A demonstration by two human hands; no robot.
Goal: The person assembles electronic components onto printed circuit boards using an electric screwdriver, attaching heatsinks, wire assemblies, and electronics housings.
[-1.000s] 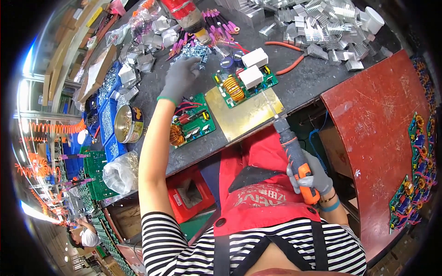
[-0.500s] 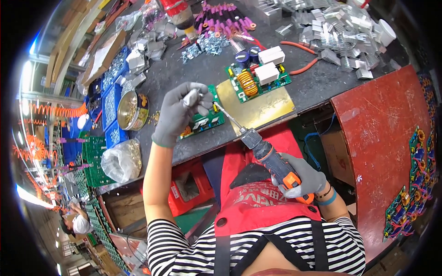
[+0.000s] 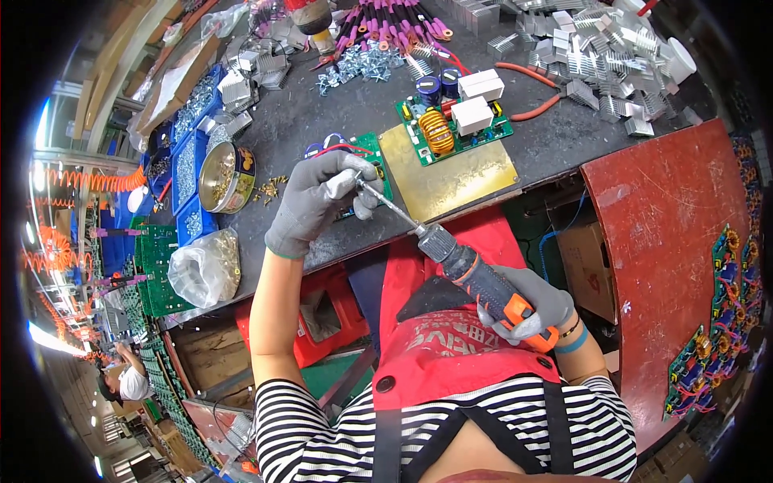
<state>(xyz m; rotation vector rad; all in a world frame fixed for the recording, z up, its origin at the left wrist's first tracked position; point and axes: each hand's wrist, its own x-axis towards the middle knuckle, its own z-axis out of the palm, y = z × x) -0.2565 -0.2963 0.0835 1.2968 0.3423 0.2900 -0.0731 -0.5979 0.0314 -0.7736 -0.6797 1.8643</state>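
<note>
My right hand (image 3: 538, 304), in a grey glove, is wrapped round the handle of a black and orange electric screwdriver (image 3: 475, 275). Its long bit (image 3: 396, 211) points up and left. My left hand (image 3: 322, 197), also gloved in grey, pinches at the bit's tip. A small dark piece shows between those fingertips, too small to name. Under and behind the left hand lies a green circuit board (image 3: 369, 146), partly hidden. To its right, a second circuit board (image 3: 439, 133) with a copper coil, blue capacitors and white blocks rests partly on a brass-coloured plate (image 3: 451, 181).
Blue bins (image 3: 192, 173) of small hardware, a round tin (image 3: 228, 179) and a plastic bag (image 3: 205, 270) stand at left. Metal clips (image 3: 362, 66), pink-and-black cables (image 3: 394, 24) and silver heat sinks (image 3: 596, 64) lie farther back. A red board (image 3: 660, 241) is at right.
The screwdriver's bit has moved slightly left, and its tip now meets my left fingertips. Before, the tip was just apart from them. The view has shifted a little.
</note>
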